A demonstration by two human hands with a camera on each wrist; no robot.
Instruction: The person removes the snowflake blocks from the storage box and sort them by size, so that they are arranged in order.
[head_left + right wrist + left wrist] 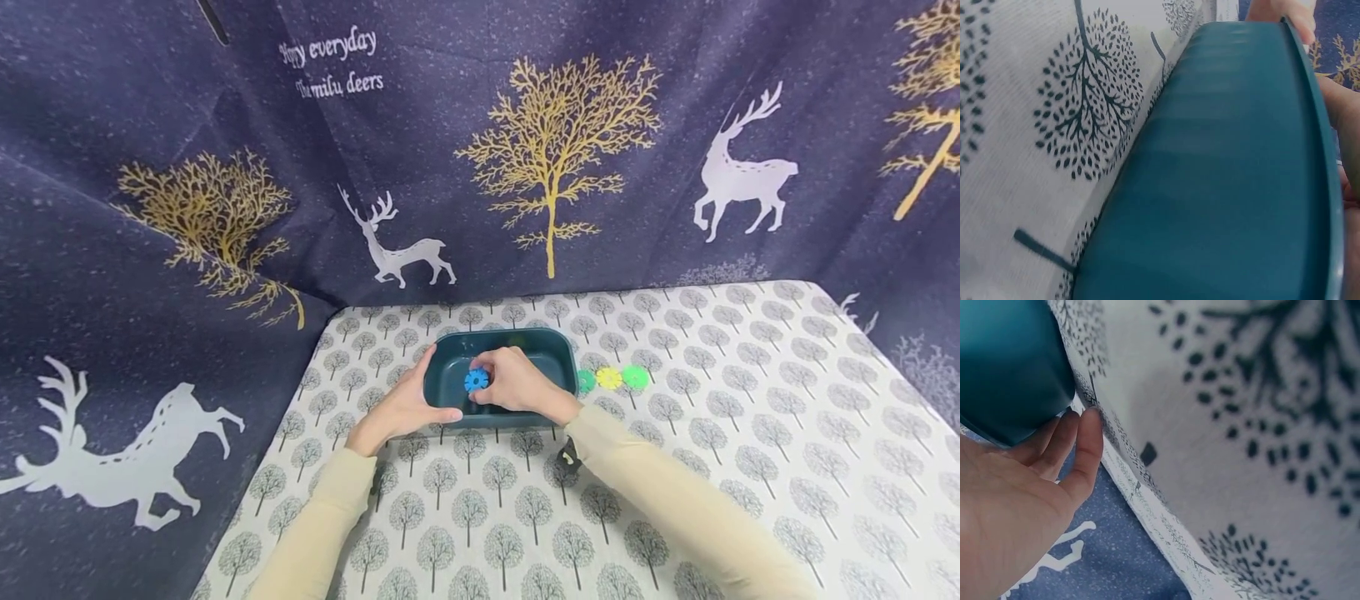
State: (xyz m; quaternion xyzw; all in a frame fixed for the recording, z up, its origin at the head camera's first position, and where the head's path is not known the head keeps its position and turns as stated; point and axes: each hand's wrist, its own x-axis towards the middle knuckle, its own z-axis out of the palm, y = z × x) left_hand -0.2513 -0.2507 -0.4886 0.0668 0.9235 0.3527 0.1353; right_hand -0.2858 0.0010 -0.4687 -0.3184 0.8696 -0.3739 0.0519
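Note:
A dark teal plastic bin (pixel 555 350) stands on the table. Inside its outline, my right hand (pixel 513 379) pinches a blue notched building disc (pixel 476 381) between thumb and fingers. The left hand (pixel 405 406) holds the bin's left end, its thumb over the front rim and its fingers along the outer wall. Those fingers (pixel 1088 450) show against the bin's side in the left wrist view. From the right wrist, the bin's long outer wall (pixel 1222 150) hides most of the right hand.
Right of the bin lie a dark green disc (pixel 586 382), a yellow disc (pixel 609 378) and a bright green disc (pixel 636 377) in a row. A tree-print cloth (pixel 502 517) covers the table. A dark blue curtain (pixel 480 50) with deer and trees hangs behind.

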